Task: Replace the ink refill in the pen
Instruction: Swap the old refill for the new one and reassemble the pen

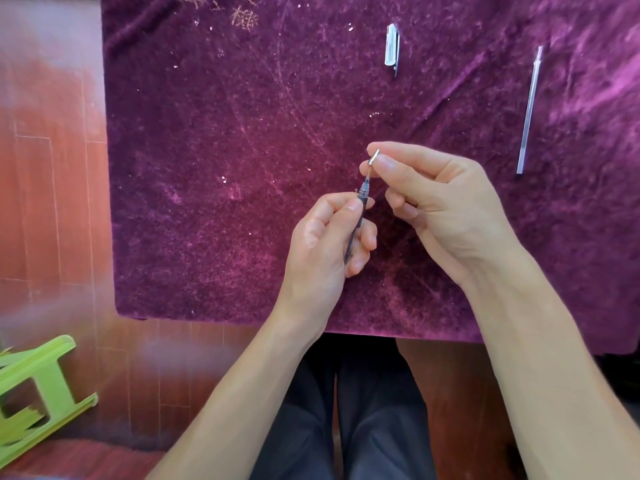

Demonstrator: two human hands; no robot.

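Note:
My left hand (329,237) grips a clear pen barrel (360,209) with a dark refill inside, its tip end pointing up and away. The refill's thin point sticks out of the barrel's threaded end. My right hand (429,195) pinches a small metal tip cone (374,157) between thumb and forefinger, just above that point. A clear pen cap (392,46) lies far back on the cloth. A long clear refill tube (529,110) lies at the right, well apart from both hands.
A purple velvet cloth (207,168) covers the table, with small crumbs and lint scattered on it. Reddish wooden floor shows at the left. A green plastic stool (38,386) stands at the lower left. My dark-trousered legs are under the table's near edge.

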